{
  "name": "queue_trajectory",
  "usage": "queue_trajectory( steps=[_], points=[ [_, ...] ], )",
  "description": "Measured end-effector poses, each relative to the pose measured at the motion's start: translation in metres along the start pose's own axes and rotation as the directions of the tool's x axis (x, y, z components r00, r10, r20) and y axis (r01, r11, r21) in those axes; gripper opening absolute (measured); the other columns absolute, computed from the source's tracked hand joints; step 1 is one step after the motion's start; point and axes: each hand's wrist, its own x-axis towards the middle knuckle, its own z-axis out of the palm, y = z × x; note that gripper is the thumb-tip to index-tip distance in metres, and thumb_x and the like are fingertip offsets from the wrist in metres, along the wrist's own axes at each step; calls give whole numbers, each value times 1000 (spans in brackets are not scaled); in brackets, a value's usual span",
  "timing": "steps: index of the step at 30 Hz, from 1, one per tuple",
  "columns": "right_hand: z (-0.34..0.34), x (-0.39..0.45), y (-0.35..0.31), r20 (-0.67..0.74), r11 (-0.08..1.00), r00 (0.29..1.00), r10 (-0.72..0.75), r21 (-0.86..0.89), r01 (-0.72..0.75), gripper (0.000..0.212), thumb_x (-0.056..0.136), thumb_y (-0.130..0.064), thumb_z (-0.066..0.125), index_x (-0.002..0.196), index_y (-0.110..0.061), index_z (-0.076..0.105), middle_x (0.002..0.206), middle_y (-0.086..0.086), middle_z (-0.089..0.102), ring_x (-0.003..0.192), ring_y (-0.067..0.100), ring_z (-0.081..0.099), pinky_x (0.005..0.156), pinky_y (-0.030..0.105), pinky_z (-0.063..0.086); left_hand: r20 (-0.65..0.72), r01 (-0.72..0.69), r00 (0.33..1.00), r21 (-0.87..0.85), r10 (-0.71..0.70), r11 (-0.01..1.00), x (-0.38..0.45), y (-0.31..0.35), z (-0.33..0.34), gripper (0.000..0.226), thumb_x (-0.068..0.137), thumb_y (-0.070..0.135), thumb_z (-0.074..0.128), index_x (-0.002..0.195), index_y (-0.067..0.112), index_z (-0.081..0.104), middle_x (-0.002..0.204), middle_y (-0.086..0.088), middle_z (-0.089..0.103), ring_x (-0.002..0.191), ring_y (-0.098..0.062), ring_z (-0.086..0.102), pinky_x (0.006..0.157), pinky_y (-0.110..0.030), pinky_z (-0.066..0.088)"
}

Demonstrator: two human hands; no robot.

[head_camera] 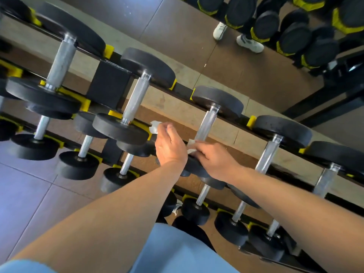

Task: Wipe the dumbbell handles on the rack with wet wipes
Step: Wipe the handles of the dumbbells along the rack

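A black rack (pixel 109 85) with yellow cradles holds several black dumbbells in tiers. My left hand (pixel 170 145) grips a crumpled white wipe (pixel 154 127), raised between two top-tier dumbbells. My right hand (pixel 212 156) pinches a second white wipe (pixel 191 146) at the lower end of a silver knurled handle (pixel 205 125) in the middle of the top tier. That dumbbell's near head is hidden under my hands. The neighbouring handle (pixel 136 97) to the left stands bare.
Other silver handles (pixel 268 154) run right and left along the top tier, with smaller dumbbells (pixel 77 164) on lower tiers. A wall mirror (pixel 256 66) behind reflects white shoes and more dumbbells. Grey floor tiles (pixel 25 203) lie at the lower left.
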Motion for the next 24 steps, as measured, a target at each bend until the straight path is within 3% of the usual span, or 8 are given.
queue_trajectory(
  steps=[3,6,9,13,16,18,21,24],
  points=[
    [-5,-21,0,42,979,988,149,131,-153,24,104,-29,48,114,-27,69,99,-12,72,90,3,65,76,25,54,13,10,1000,16,-10,1000,-1,2,-1,34,105,34,28,121,21,55,112,-3,65,100,-19,59,85,-29,36],
    [-21,-35,20,69,940,938,338,13,-340,21,103,-31,49,93,-27,67,84,-8,67,81,12,60,67,32,45,28,-5,1000,48,4,999,-2,3,-1,34,105,34,28,124,21,54,112,-3,64,98,-16,56,85,-29,35],
    [-27,-33,33,-171,854,837,520,105,-510,26,104,-33,47,85,-20,60,75,-6,57,77,19,56,59,25,37,33,-18,999,74,16,997,-2,3,-1,34,106,33,28,125,20,53,111,-2,62,95,-15,54,84,-28,37],
    [10,-9,-4,-10,735,767,641,297,-610,20,103,-36,47,104,-26,64,87,-6,65,79,16,63,64,30,50,43,-19,999,100,14,995,0,3,-1,33,104,34,29,122,21,54,107,-2,63,93,-17,57,80,-30,38],
    [10,-12,-18,-41,712,748,662,345,-611,18,102,-33,50,101,-21,64,88,-8,64,86,17,62,76,36,52,52,-16,999,111,11,994,3,2,-1,33,102,33,30,119,21,56,105,-4,65,94,-22,58,80,-33,40],
    [-3,-19,-16,-97,710,754,650,433,-556,20,102,-35,51,110,-23,64,90,-10,62,89,14,61,80,36,55,64,-25,998,129,17,991,3,2,0,34,102,33,30,119,21,57,107,-5,66,96,-24,59,83,-36,44],
    [-23,-17,-20,-516,841,678,524,442,-314,25,105,-32,46,124,-23,60,98,-14,63,89,5,62,74,21,55,78,-28,997,148,17,989,3,2,0,36,102,34,29,122,22,56,109,-5,66,98,-23,60,84,-37,45],
    [-26,12,8,-629,991,774,-74,-134,-14,30,97,-10,61,126,-16,66,120,-1,70,105,4,67,96,23,52,81,-39,996,176,25,984,4,3,1,35,102,34,30,121,23,56,110,-4,66,97,-23,58,84,-36,43]
  ],
)
